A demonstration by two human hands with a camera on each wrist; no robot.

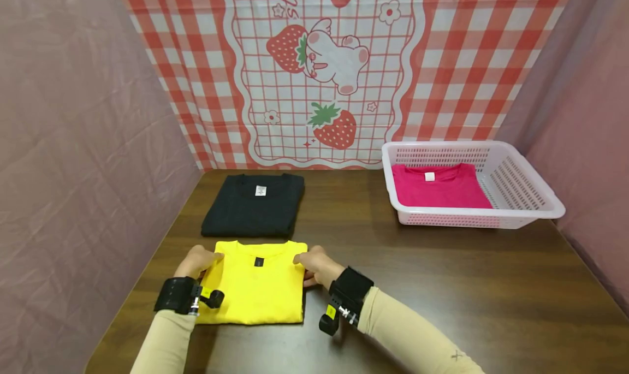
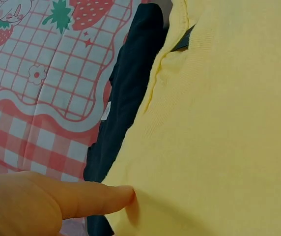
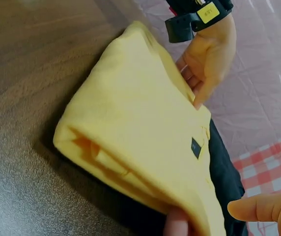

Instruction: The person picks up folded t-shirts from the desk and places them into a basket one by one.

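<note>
A folded yellow T-shirt with a dark neck label lies at the front left of the table, collar facing away. My left hand holds its left side near the shoulder, the thumb lying on top and the other fingers hidden past the edge. At the opposite shoulder, my right hand grips the right side, thumb above and fingers low along the folded layers. The layered side edge shows in the right wrist view, with a fingertip against it. Just behind lies a folded black T-shirt with a white label.
A white perforated basket stands at the back right, with a folded pink T-shirt in its left part. A red-checked strawberry cloth hangs behind the wooden table. Pinkish drapes flank both sides.
</note>
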